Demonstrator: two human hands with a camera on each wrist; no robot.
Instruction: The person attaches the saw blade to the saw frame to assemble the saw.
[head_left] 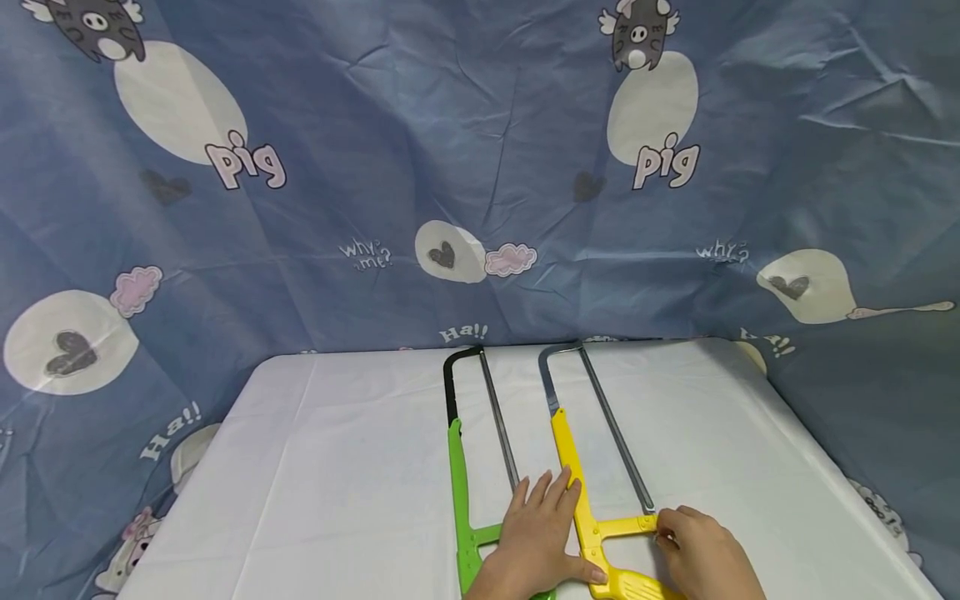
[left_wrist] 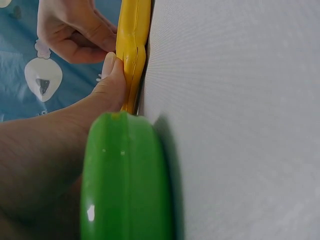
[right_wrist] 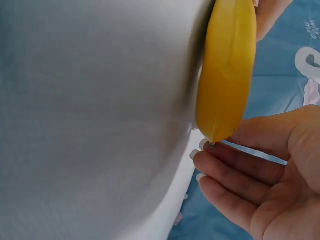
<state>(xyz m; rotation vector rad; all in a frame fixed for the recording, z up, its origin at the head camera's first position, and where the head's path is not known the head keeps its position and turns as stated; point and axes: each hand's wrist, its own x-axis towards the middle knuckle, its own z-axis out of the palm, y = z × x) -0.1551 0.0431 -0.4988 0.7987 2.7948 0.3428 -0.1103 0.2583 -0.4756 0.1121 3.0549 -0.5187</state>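
Observation:
A yellow hacksaw (head_left: 567,446) lies on the white-covered table, its blade (head_left: 617,433) to the right of its frame. My left hand (head_left: 534,537) rests against the yellow frame with fingers extended forward and thumb near the handle. At the right end of the yellow crosspiece, my right hand (head_left: 705,552) has its fingers bent in, pinching the saw by the blade's near end; a small metal tip (right_wrist: 212,145) shows by these fingers in the right wrist view. Beneath and left of my left hand is a green hacksaw (head_left: 459,475), its handle (left_wrist: 125,180) large in the left wrist view.
White cloth (head_left: 337,475) covers the table, extending to both sides of the saws. Behind it hangs a blue printed curtain (head_left: 480,167). Both saws' far ends reach close to the table's back edge.

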